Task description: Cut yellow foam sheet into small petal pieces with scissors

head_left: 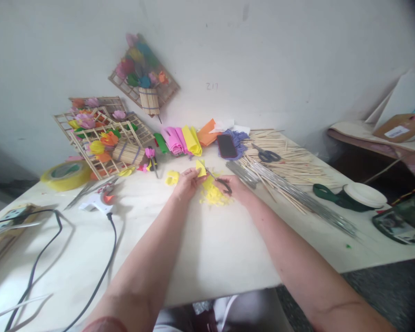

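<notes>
Between the fingers of my left hand (187, 183) is a small piece of yellow crepe paper (200, 168), held upright. My right hand (235, 188) is closed round the dark handles of a pair of scissors (224, 185), whose blades reach left to the paper's edge. Below both hands lies a loose heap of yellow paper scraps (215, 195) on the white table (207, 258). Left of my left hand sits a small pile of yellow cut pieces (172, 177). Whether the blades are parted is too small to tell.
Folded crepe paper (192, 140), a phone (227, 146) and bamboo sticks (290, 161) line the back. Metal wires (307, 203) and green tape (352, 196) lie right. Left are a glue gun (97, 202) with its cord, yellow tape (66, 175) and flower lattices (107, 147).
</notes>
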Action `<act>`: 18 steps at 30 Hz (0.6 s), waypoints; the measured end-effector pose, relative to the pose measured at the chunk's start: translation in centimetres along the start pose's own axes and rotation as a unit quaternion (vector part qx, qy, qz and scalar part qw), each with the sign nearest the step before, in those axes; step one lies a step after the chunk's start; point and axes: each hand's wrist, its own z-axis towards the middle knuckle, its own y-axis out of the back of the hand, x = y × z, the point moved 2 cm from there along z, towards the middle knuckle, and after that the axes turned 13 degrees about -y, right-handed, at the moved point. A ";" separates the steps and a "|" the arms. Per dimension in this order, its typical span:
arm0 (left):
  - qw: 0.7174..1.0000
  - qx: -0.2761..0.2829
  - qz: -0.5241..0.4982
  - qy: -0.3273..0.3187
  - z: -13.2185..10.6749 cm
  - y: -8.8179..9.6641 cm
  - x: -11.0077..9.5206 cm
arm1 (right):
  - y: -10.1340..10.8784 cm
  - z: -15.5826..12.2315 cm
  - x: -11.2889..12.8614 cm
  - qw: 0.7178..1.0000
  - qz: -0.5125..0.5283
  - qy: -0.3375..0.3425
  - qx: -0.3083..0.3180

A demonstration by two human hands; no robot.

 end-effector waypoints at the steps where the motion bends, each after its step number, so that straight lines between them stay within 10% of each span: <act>1: 1.000 0.000 0.000 0.000 0.0 0.0 0.0 | 0.0 0.0 0.0 1.000 -0.003 0.001 -0.002; 18: 1.000 -0.003 -0.007 -0.016 0.1 0.0 -0.1 | -0.1 -0.5 0.4 0.999 -0.032 0.002 -0.012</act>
